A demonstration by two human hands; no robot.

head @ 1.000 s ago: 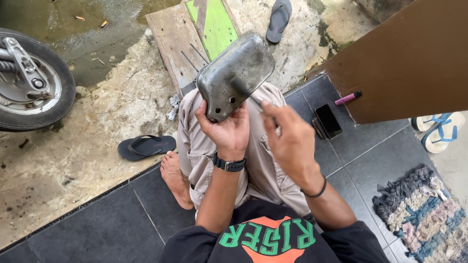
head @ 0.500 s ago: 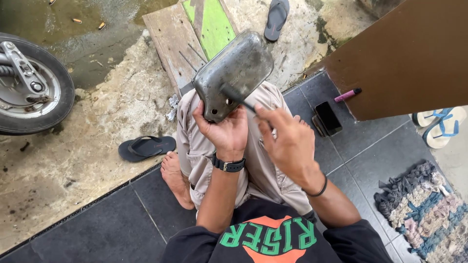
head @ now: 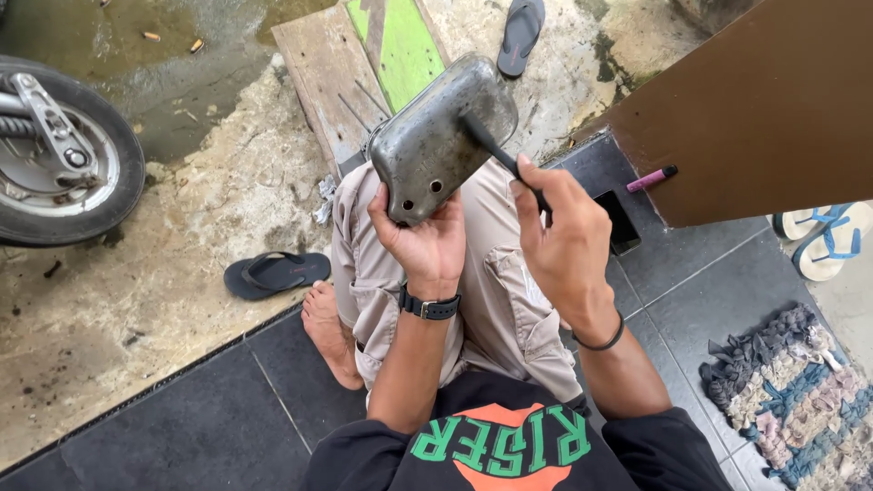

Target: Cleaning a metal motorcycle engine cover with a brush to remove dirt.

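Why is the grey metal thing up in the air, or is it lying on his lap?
Up in the air: the left hand holds the metal cover above the knees.

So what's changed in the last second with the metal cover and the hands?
The right hand has brought its thin dark tool up against the top of the metal cover; a second ago it sat lower, beside the cover's edge. The left hand still grips the cover from below. The sandals, wheel and phone lie as before.
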